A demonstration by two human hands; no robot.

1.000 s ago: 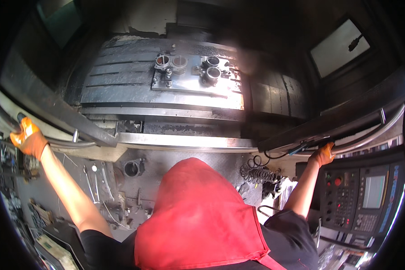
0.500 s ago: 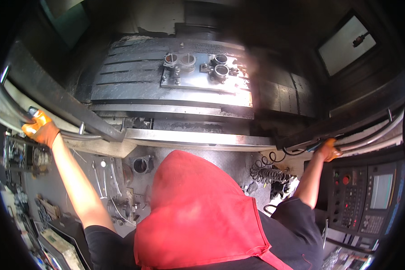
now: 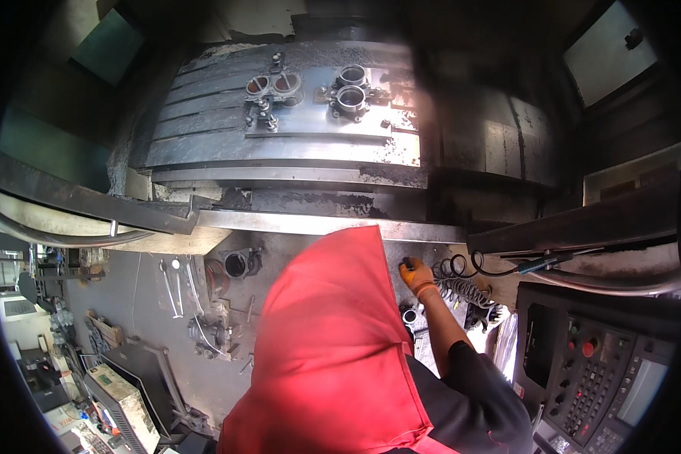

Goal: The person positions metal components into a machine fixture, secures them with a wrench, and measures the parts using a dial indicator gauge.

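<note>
My right hand, in an orange glove, is in front of the machine's metal sill, left of a black coiled hose. Its fingers are curled together around a small dark spot; what that is I cannot make out. My left hand is out of view, hidden behind the red cloth of my clothing or outside the picture. Beyond the sill lies a slotted machine table. A fixture plate on it carries clamped metal parts with round openings: a pair on the left and a pair on the right.
Curved handles run along the left door and right door. A slim blow gun hangs at the right one. A control panel stands at lower right. Wrenches and metal castings lie on the left surface.
Both hands have left the door handles. My right hand has moved left and inward; my left hand has gone out of sight. The view has shifted, and the doors stand further apart.
</note>
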